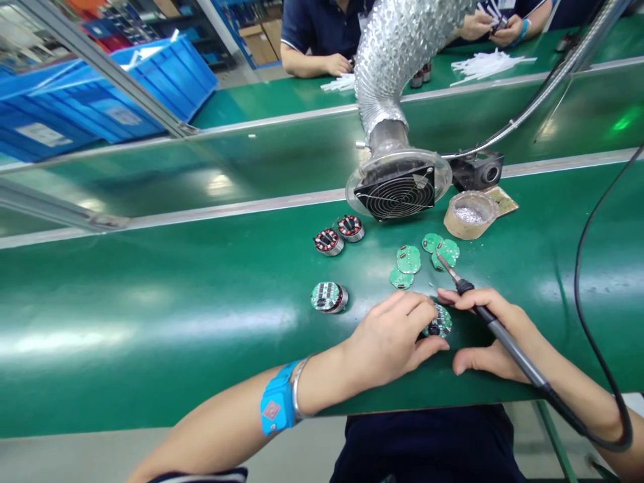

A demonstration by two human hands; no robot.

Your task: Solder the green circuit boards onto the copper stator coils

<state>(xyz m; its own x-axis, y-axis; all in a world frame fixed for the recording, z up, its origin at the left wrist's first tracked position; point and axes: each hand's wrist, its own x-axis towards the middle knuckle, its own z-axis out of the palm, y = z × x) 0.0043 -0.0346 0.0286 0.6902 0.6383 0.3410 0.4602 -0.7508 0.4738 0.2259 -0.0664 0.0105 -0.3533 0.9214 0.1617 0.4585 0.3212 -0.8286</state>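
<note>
My left hand point(397, 335) curls its fingers and thumb round a small round part topped by a green circuit board point(443, 322); what lies under the board is mostly hidden. In my right hand point(498, 335) is a soldering iron point(508, 339), its handle lying across the fingers and its tip pointing up and left. That hand's fingertips reach the board's far edge, while its thumb stands apart. Beyond the iron's tip lie loose green circuit boards point(409, 259) and another overlapping pair point(445, 255). Left of my left hand stands a round motor part with a board on top point(328, 297).
Two motor stators point(329, 241) stand farther back. A fume fan point(397, 194) hangs on a silver duct point(397, 60) over the bench point(176, 322). Beside it are a tan round container point(469, 215) and a black holder point(477, 171). Two people point(322, 40) work opposite, near blue bins point(125, 94).
</note>
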